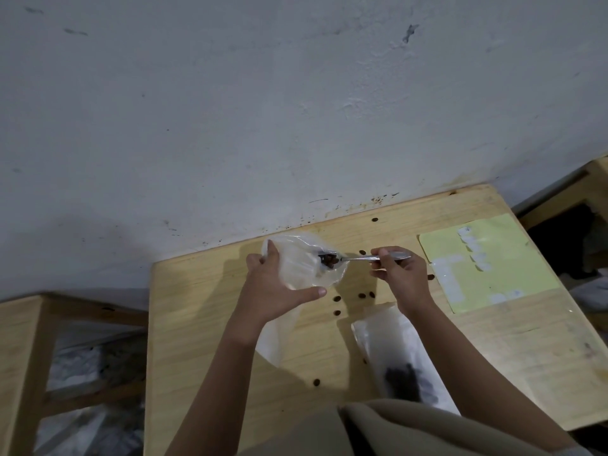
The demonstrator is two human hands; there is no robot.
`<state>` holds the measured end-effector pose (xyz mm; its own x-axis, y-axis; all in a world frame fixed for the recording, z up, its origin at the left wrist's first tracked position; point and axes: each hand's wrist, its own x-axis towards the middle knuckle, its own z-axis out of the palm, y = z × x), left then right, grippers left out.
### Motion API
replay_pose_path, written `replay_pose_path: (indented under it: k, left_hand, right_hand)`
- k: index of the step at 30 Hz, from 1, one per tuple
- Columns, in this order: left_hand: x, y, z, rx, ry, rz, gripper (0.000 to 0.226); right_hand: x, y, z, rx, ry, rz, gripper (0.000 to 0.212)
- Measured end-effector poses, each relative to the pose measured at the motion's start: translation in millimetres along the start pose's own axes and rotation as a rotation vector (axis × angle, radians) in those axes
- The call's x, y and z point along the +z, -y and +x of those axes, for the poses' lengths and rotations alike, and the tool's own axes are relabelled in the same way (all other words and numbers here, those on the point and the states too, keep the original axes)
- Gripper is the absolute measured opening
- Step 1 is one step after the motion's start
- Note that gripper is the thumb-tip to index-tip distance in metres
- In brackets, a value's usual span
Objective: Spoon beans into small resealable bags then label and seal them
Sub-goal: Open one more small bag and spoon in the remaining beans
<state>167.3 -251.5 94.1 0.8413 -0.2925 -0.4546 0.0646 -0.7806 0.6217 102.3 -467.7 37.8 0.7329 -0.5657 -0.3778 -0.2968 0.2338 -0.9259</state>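
Note:
My left hand (273,287) grips a clear plastic bag (301,263) and holds its mouth open above the wooden table (210,324). My right hand (399,274) holds a metal spoon (368,258) by the handle. The spoon's bowl, loaded with dark beans (328,260), sits inside the bag's mouth. A second clear bag (398,353) with dark beans at its bottom lies flat near the table's front, under my right forearm. A yellow label sheet (500,251) with white stickers lies at the right.
Several loose beans (337,298) are scattered on the table between my hands and near the front. A grey wall (263,110) backs the table. Wooden furniture stands at the left (23,340) and far right. A beige cloth (411,429) is at the bottom edge.

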Motion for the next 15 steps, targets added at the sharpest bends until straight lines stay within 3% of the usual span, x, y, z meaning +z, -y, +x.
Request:
replay_pose_path:
  k: [5, 11, 15]
  left_hand:
    - [7, -5, 0, 0.031, 0.027, 0.028, 0.133]
    - [17, -3, 0, 0.022, 0.042, 0.013, 0.138]
    - [9, 3, 4, -0.028, 0.010, -0.024, 0.137]
  right_hand:
    - [3, -3, -9, -0.106, 0.025, -0.084, 0.020]
    - [4, -7, -6, 0.054, -0.123, 0.091, 0.019]
    - [-3, -8, -6, 0.113, -0.103, 0.207, 0.017]
